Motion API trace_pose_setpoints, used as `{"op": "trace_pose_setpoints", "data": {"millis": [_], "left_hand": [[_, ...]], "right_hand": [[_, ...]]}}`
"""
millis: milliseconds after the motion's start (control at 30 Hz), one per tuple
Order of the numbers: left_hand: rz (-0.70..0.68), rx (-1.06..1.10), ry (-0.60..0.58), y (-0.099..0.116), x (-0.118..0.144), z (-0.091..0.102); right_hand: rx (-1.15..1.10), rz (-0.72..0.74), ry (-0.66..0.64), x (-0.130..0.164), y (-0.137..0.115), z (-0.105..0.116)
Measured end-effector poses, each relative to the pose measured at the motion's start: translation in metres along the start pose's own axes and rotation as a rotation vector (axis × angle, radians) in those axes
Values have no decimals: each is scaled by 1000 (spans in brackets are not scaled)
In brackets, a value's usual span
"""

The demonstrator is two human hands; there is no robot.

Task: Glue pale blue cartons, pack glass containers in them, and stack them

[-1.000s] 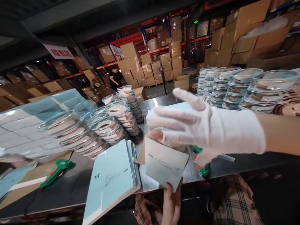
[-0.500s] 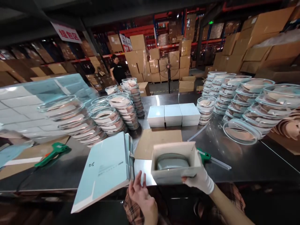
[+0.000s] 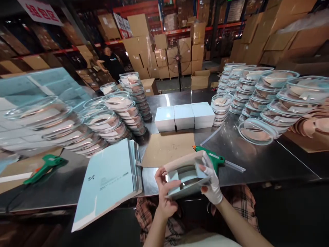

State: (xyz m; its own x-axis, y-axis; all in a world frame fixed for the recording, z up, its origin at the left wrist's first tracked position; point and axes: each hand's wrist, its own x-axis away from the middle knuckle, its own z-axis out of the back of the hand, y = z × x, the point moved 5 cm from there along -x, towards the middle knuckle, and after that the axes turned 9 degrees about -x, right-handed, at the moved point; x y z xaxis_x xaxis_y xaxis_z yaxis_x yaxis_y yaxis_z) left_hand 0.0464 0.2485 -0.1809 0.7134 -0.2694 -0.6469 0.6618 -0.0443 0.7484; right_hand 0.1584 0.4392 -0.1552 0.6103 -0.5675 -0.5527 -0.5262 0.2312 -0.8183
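Warehouse bench, steel top [image 3: 257,161]. Open carton [image 3: 186,175] held at near edge, glue gun [image 3: 209,158] just behind. Left hand [image 3: 166,193] pinches its side, gloved right hand [image 3: 212,185] clamps other wall. Looks light, thin card, crushable w/ a dish [image 3: 189,183] inside; best gripped by the walls.

3 white boxes [image 3: 184,116] behind cardboard sheet [image 3: 168,149]; green glue gun [image 3: 211,159] right.
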Motion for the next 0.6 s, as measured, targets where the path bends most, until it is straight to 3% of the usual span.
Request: {"op": "trace_pose_setpoints", "data": {"millis": [100,200,267,333,400,467,533,600], "left_hand": [[114,-10,16,10,7,-2],[284,-15,158,12,12,-2],[202,-43,172,15,9,2],[17,-117,99,19,3,7],[-86,-210,7,17,-1,14],[-83,-252,-53,9,-2,18],[-49,-239,-77,3,-2,17],[-38,-216,-78,2,0,12]], "right_hand": [[55,-99,67,-9,-14,-4],[75,-237,248,-18,-22,-12],[26,-274,270,-24,-27,-18],[5,-300,218,-30,-31,-15],[99,-331,141,-33,-35,1],[388,-382,134,-34,-36,29],[756,-556,135,-32,-28,57],[967,-805,91,-30,-12,75]]}}
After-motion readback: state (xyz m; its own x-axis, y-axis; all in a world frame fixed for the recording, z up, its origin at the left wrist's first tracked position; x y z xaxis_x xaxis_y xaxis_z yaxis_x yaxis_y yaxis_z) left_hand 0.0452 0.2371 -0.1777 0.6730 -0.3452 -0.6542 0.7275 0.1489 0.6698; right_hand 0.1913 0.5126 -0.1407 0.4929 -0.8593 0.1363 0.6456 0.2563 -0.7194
